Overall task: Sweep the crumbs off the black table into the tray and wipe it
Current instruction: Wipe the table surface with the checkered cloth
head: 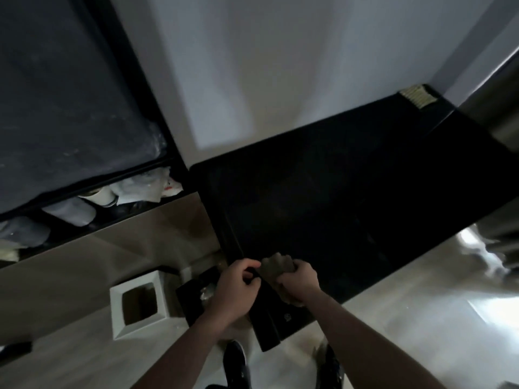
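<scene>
Sweeping at near-left table corner | right hand (297, 282) fingers curled, gripping crumpled grey-brown cloth (276, 264) on matte black table (351, 192) | left hand (238, 287) pinching table edge, over flat black tray (193, 300) below, already catching crumbs | wiping seemingly pending

- A white square bin (138, 302) stands on the pale floor (421, 318), its dark inside open to view.
- Beyond the bin runs a long brown ledge (112, 242).
- Farther beyond the bin, a dark fabric-covered unit (64, 94) has white bags and rolls (140, 189) crowded under its lower edge.
- Far to the right of the bin, a pale ribbed object (418, 95) lies by the white wall (280, 66).
- Nearer than the bin, two dark shoes (237, 363) stand on the floor.
</scene>
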`<state>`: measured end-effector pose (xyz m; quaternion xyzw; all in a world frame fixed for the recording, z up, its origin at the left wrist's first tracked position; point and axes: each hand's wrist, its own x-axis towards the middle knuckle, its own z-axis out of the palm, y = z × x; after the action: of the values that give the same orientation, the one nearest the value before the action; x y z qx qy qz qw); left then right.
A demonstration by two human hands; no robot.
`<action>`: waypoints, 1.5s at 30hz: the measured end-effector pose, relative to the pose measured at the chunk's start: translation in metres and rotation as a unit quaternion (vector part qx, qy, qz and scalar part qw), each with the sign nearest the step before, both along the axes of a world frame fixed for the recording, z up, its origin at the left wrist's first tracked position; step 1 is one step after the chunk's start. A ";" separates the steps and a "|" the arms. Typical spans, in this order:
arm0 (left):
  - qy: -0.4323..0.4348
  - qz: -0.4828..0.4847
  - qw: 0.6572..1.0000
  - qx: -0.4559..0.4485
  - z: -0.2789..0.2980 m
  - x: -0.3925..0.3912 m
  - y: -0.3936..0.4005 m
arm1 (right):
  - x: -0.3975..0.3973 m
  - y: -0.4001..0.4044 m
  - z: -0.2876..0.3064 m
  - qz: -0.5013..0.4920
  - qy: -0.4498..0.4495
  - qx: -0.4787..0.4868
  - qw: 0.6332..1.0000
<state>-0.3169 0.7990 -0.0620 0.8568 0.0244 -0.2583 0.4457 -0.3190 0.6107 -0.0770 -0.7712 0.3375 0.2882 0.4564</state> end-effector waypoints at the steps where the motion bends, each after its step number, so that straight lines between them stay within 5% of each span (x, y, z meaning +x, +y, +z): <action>1: 0.007 -0.002 1.000 0.000 0.008 0.001 -0.013 | -0.006 -0.012 0.007 -0.009 -0.013 0.026 1.000; 6: 0.159 0.063 0.978 -0.117 0.043 -0.011 -0.096 | -0.052 -0.096 0.068 -0.090 -0.148 0.142 0.975; 11: 0.251 0.048 0.929 -0.267 0.080 -0.041 -0.215 | -0.092 -0.219 0.106 -0.102 -0.192 0.265 0.939; 21: 0.114 0.157 0.952 -0.238 0.112 -0.078 -0.364 | -0.106 -0.364 0.132 -0.052 -0.251 0.132 0.957; 29: 0.152 0.191 0.932 -0.269 0.101 -0.030 -0.404 | -0.059 -0.405 0.136 -0.004 -0.249 0.164 0.955; 45: 0.178 0.187 0.936 -0.239 0.068 0.107 -0.550 | 0.078 -0.545 0.092 -0.025 -0.204 0.055 0.977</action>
<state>-0.2097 0.2489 0.0064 0.6450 0.2002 -0.3166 0.6661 -0.2406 0.0657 0.0145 -0.7789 0.2405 0.1313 0.5641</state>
